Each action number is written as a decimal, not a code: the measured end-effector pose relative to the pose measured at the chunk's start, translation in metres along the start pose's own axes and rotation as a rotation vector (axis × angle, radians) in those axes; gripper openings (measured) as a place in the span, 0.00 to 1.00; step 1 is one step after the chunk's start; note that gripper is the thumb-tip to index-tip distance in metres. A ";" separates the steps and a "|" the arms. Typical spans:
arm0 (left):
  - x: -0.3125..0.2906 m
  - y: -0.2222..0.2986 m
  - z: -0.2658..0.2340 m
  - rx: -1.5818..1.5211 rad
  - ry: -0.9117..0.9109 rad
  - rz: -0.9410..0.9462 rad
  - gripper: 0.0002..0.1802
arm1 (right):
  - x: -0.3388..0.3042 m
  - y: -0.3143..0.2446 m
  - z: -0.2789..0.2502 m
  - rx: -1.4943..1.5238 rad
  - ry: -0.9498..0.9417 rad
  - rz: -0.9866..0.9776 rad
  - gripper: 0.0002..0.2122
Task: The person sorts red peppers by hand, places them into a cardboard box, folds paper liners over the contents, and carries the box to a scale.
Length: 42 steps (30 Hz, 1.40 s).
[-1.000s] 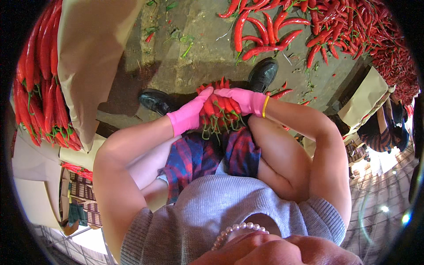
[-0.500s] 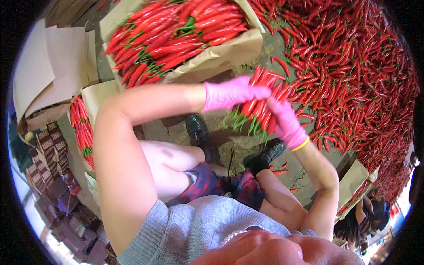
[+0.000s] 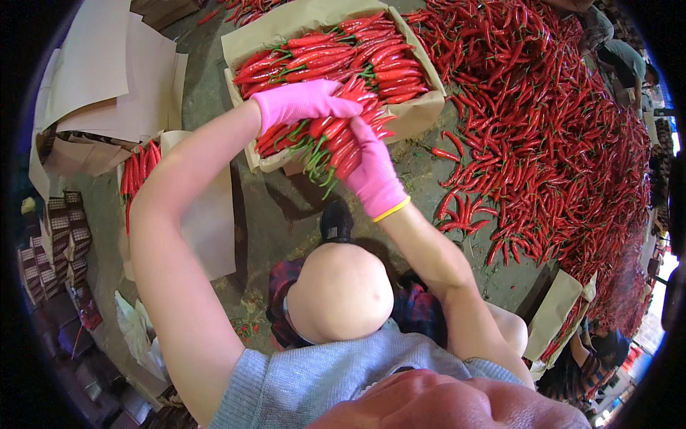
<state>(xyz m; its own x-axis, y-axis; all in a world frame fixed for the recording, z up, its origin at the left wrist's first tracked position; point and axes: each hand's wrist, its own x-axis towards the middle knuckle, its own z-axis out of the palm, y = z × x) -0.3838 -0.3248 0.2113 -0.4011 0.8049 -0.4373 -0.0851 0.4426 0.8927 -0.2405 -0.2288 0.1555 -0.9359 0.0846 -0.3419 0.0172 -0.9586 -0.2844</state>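
Note:
Between my two pink-gloved hands is a bunch of red chili peppers [image 3: 346, 136], green stems pointing down and toward me. My left hand [image 3: 304, 104] wraps the bunch from the left and above. From the right, my right hand [image 3: 375, 171] grips it, the thumb near the left fingertips. The bunch is over the near edge of a paper-lined box [image 3: 411, 118], which is filled with chilies [image 3: 314, 53] laid in rows. My hands and the bunch hide part of the box's near side.
A large heap of loose chilies [image 3: 543, 136] covers the floor at right. Brown paper sheets [image 3: 107, 71] stand at left, by another box with chilies [image 3: 139, 170]. A further paper-lined box [image 3: 554, 314] is at lower right, near another person [image 3: 593, 357]. Someone else bends [image 3: 629, 61] at far right.
Both hands have carried the bunch of chilies leftward, from beside the heap to over the filled box. My body has leaned forward, and the view has shifted.

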 end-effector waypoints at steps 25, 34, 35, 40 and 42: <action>0.033 -0.018 -0.002 1.546 0.379 -0.081 0.63 | 0.053 0.012 -0.033 0.090 -0.032 -0.029 0.14; 0.047 -0.028 -0.001 1.648 0.371 -0.064 0.53 | 0.015 0.001 -0.027 0.195 0.139 -0.070 0.14; 0.047 -0.025 0.003 1.662 0.379 -0.058 0.52 | 0.012 -0.004 -0.026 0.110 0.189 -0.101 0.14; 0.026 -0.040 0.030 1.490 0.591 0.205 0.49 | 0.046 -0.042 -0.017 -0.489 0.031 -0.309 0.19; 0.012 -0.031 0.057 1.294 0.744 0.322 0.41 | 0.086 -0.067 0.003 -1.102 -0.073 -0.550 0.19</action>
<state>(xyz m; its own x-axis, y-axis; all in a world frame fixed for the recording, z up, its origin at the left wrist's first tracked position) -0.3339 -0.3062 0.1717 -0.6326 0.7309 0.2560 0.7649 0.6415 0.0586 -0.3231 -0.1584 0.1480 -0.9293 0.3548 0.1028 -0.1310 -0.0563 -0.9898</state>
